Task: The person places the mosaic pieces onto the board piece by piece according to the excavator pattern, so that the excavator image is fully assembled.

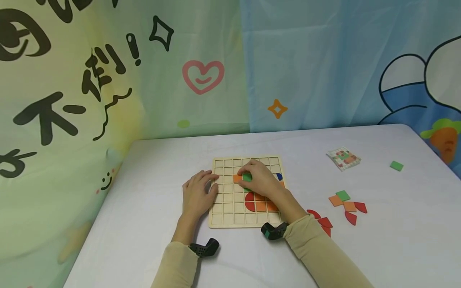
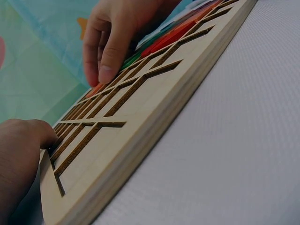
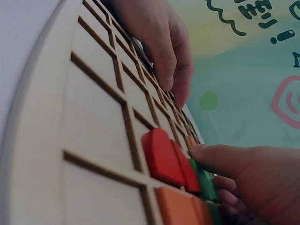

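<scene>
A wooden grid board (image 1: 227, 218) lies on the table, its cells partly filled with coloured tiles. My right hand (image 1: 262, 179) reaches over it, thumb and forefinger pinching an orange square tile (image 1: 236, 179) at a cell left of the green tiles (image 1: 247, 177). In the right wrist view the thumb overlaps that tile's edge. Below the hand, red quarter-round tiles (image 1: 249, 202) and orange tiles (image 1: 261, 206) sit in cells. A blue piece (image 1: 279, 176) shows near the board's right edge. My left hand (image 1: 198, 192) rests at the left edge with fingers relaxed, thumb and forefinger touching the frame.
Right of the board lie loose red tiles (image 1: 325, 222), orange tiles (image 1: 336, 200) and a green tile (image 1: 343, 195). Farther back are a stack of pattern cards (image 1: 343, 158) and another green tile (image 1: 397, 165). A printed curtain (image 1: 306, 60) hangs behind the white table (image 1: 162, 160).
</scene>
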Tool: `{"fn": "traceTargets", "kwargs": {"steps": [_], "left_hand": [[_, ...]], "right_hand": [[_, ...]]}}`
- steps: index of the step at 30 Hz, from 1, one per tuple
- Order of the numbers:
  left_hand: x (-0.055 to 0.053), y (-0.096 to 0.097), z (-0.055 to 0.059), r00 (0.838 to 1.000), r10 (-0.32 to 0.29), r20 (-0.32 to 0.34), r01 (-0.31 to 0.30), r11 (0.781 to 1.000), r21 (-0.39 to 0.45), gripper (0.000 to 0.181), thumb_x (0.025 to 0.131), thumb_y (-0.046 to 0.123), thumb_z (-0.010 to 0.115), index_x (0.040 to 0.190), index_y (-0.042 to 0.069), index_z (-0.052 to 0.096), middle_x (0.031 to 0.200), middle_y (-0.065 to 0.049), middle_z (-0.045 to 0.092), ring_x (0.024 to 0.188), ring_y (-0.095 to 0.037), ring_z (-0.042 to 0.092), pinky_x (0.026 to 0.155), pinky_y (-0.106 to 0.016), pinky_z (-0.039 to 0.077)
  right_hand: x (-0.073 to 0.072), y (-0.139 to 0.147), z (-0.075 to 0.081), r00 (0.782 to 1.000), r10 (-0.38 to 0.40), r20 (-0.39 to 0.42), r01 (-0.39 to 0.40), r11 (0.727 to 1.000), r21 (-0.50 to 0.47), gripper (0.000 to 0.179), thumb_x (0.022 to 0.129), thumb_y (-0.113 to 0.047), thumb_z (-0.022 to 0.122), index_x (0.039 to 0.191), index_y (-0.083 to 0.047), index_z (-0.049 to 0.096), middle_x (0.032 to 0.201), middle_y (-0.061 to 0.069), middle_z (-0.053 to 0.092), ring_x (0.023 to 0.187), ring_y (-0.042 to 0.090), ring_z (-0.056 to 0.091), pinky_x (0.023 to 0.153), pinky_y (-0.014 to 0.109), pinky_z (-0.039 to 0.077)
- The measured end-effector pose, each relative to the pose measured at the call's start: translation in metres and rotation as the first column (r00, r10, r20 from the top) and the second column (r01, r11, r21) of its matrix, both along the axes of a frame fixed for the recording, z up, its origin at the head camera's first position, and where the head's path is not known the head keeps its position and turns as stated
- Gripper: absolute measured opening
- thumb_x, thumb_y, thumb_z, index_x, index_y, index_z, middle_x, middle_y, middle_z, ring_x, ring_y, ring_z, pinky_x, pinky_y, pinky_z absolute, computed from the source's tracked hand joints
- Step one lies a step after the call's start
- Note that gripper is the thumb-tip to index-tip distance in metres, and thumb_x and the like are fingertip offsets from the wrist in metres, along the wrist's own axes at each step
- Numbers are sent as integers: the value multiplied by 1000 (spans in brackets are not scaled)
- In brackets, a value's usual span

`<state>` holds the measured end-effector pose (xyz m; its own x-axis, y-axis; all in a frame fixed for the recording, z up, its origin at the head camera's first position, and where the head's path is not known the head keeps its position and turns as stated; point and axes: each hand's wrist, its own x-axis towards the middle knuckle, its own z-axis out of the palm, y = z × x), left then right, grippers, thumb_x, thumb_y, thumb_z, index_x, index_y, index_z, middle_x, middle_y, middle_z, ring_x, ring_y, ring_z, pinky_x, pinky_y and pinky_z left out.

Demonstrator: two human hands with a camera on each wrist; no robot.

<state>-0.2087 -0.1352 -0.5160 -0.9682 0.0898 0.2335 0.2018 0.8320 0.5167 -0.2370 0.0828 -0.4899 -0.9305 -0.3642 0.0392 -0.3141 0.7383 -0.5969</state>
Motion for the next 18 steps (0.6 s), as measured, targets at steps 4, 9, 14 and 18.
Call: {"fn": "traceTargets", "kwargs": {"steps": [4,9,14,18], "left_hand": [[1,2,0,1000,-6,7,6,1000,2,27,89,26,57,114,24,67,134,0,57,134,-22,43,107,-50,26],[1,3,0,1000,-19,12,19,1000,2,28,90,27,56,115,23,67,135,0,56,134,-23,42,107,-51,26],[2,1,3,1000,-7,10,7,1000,-3,28,91,27,56,116,23,67,135,-1,56,134,-23,42,107,-52,26],[3,1,4,1000,-11,27,11,1000,-4,29,91,28,56,118,23,66,136,0,55,135,-23,41,108,-52,26]], "right_hand": [[8,3,11,1000,2,20,-2,999,34,27,87,-28,68,111,-15,68,114,6,56,102,24,56,92,40,49],[22,22,37,1000,2,9,-2,1000,-5,29,90,-26,64,116,-13,66,122,7,55,112,28,55,95,43,47],[31,58,60,1000,-14,-2,14,1000,-2,31,92,-28,61,119,-13,63,124,8,55,121,30,51,102,49,42],[37,98,74,997,-75,29,74,996,40,36,91,-27,63,124,-11,60,125,11,55,119,31,50,99,51,43]]}}
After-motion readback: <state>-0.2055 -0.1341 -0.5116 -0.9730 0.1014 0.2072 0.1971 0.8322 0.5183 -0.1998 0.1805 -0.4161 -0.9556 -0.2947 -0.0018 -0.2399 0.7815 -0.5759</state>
